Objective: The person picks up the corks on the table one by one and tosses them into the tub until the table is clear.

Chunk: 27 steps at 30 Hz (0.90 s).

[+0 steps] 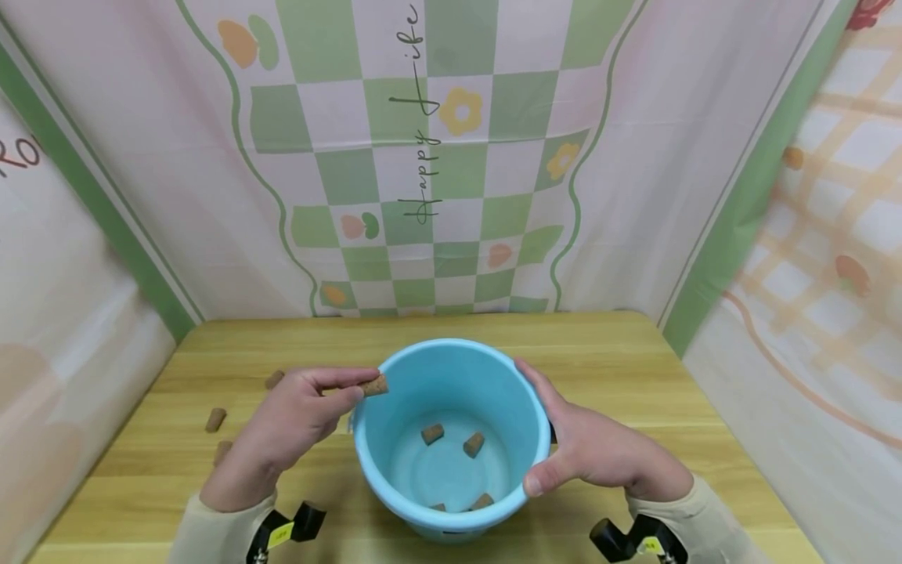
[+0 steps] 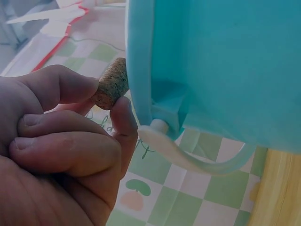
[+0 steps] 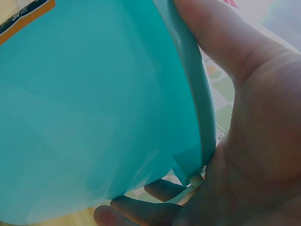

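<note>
Between thumb and fingertips, my left hand (image 1: 296, 415) pinches a cork stopper (image 1: 377, 385) at the left rim of a light blue bucket (image 1: 409, 392). In the left wrist view the cork (image 2: 112, 84) overlaps the bucket's rim, with the other fingers curled below it. My right hand (image 1: 599, 450) holds the bucket's right side, thumb along the rim and fingers spread round the outside wall (image 3: 103, 103). Several corks lie on the bucket's floor, among them one cork (image 1: 432, 434) left of centre and another cork (image 1: 474, 445) right of it.
On the wooden table (image 1: 592, 352), left of the bucket, lie a cork (image 1: 215, 420), another (image 1: 275, 379) farther back, and a third (image 1: 222, 451) partly hidden by my left wrist. A pale handle (image 2: 211, 165) hangs from the bucket. Patterned cloth (image 1: 458, 172) stands behind and at both sides.
</note>
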Each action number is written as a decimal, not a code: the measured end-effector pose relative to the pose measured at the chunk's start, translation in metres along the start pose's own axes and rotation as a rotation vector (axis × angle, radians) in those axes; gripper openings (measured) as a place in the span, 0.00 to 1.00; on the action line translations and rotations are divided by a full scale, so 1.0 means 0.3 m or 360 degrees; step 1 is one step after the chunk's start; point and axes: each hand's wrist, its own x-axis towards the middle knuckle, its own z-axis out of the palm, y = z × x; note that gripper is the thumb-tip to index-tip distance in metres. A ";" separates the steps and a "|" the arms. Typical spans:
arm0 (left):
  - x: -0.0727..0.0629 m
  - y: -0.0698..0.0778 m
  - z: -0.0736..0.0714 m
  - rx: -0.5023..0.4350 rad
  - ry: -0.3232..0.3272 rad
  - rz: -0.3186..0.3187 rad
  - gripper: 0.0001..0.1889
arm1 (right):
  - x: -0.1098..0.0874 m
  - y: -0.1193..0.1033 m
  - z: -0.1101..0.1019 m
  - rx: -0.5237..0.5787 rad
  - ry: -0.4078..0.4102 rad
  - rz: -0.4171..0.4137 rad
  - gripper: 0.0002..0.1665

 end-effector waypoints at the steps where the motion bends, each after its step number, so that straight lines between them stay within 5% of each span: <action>1: 0.000 0.002 0.002 0.0002 -0.0001 -0.0010 0.16 | 0.000 0.001 0.000 -0.0001 -0.0001 -0.0007 0.78; 27: -0.001 0.002 0.015 0.0094 -0.0017 0.0007 0.15 | -0.005 0.005 -0.004 -0.0024 0.0004 -0.0002 0.78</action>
